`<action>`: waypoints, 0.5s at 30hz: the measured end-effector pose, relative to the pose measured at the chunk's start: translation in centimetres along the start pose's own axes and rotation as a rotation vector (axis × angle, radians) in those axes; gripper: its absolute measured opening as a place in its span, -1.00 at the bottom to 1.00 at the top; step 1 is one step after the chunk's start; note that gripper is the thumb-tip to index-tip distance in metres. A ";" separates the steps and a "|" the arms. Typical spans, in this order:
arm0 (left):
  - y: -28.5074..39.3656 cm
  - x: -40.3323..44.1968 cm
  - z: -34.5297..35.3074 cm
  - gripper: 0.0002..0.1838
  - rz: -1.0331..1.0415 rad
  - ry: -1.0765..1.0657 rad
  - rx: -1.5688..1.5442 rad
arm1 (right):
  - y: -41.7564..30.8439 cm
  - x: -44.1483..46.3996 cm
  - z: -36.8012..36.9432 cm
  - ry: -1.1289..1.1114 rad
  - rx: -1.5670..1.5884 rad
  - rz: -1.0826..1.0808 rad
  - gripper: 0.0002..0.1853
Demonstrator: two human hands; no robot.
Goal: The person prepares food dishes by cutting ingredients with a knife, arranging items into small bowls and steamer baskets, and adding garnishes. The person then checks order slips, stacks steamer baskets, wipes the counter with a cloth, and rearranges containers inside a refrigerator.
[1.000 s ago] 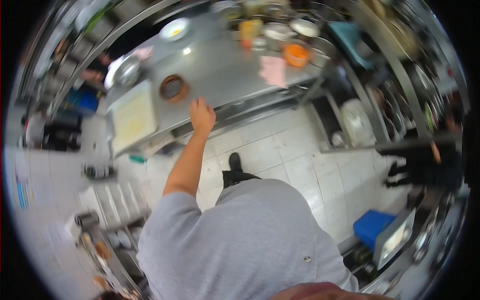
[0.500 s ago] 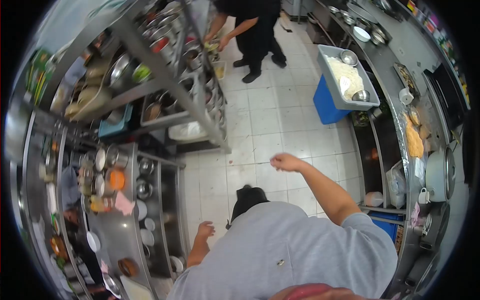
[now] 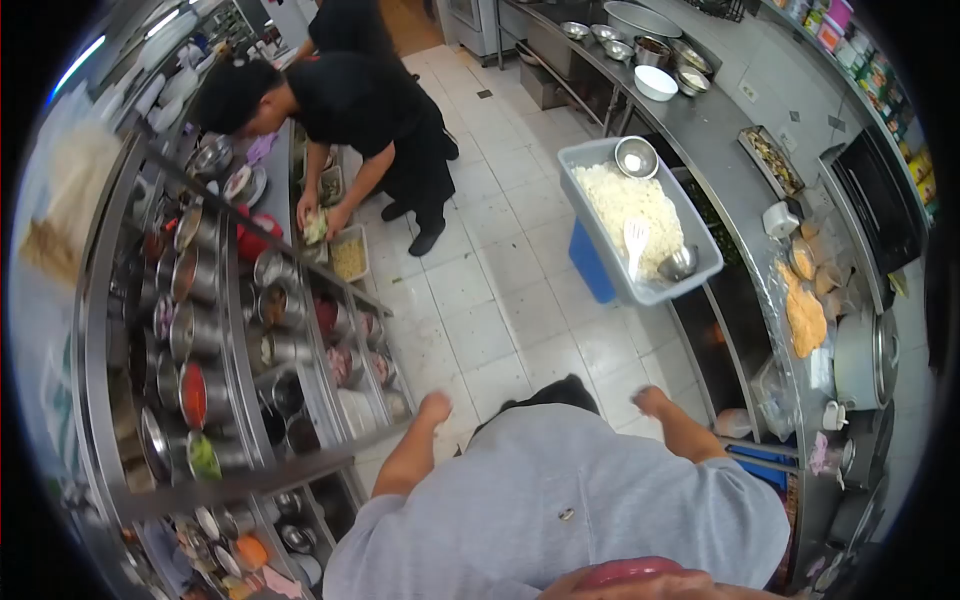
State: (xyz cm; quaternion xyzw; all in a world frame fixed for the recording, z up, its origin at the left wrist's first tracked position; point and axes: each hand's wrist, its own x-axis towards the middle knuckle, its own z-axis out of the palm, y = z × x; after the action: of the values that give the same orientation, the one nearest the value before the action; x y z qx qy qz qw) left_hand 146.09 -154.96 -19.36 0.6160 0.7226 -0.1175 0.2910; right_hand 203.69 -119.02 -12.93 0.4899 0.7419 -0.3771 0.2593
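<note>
My left hand (image 3: 435, 408) hangs low over the tiled floor, beside the metal rack (image 3: 345, 440). Its fingers look curled in, and I see nothing in them. On the other side of my body, my right hand (image 3: 650, 401) is held low too, its fingers loosely closed around nothing visible. Neither hand touches anything. Ahead to the right, a large grey tub (image 3: 655, 293) holds a heap of white shredded food (image 3: 620, 205), a white slotted spatula (image 3: 635, 243) and two metal bowls, one of them upright (image 3: 636, 158). A blue bin (image 3: 590, 262) stands beneath the tub.
A co-worker in black (image 3: 365, 110) bends over the rack at the left, handling pale green food (image 3: 316, 226) above a container of yellow pieces (image 3: 349, 258). Metal pots with ingredients, one red (image 3: 192, 392), fill the rack. A steel counter (image 3: 690, 130) runs along the right.
I have moved forward, so the tub and the co-worker appear nearer. My right hand has dropped from in front of me to my side; my left hand has swung forward and its fingers have curled.
</note>
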 end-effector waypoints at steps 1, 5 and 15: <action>-1.7 6.1 -4.4 -0.62 0.033 0.168 -0.064 | 1.8 -0.7 -1.3 0.010 0.274 0.270 -0.69; -3.4 23.3 -25.1 -0.74 -0.189 0.481 -0.878 | -3.1 0.2 -13.7 -0.099 0.946 0.398 -0.59; -8.1 43.5 -48.6 -0.68 -0.185 0.028 -1.011 | -39.9 36.6 -51.3 0.062 0.798 -0.489 -0.53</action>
State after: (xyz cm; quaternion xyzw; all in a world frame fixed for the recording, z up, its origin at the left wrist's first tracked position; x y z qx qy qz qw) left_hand 121.79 -95.23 -6.43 0.3332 0.7443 0.2296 0.5312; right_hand 151.99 -67.24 1.48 0.3733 0.6399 -0.6683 -0.0679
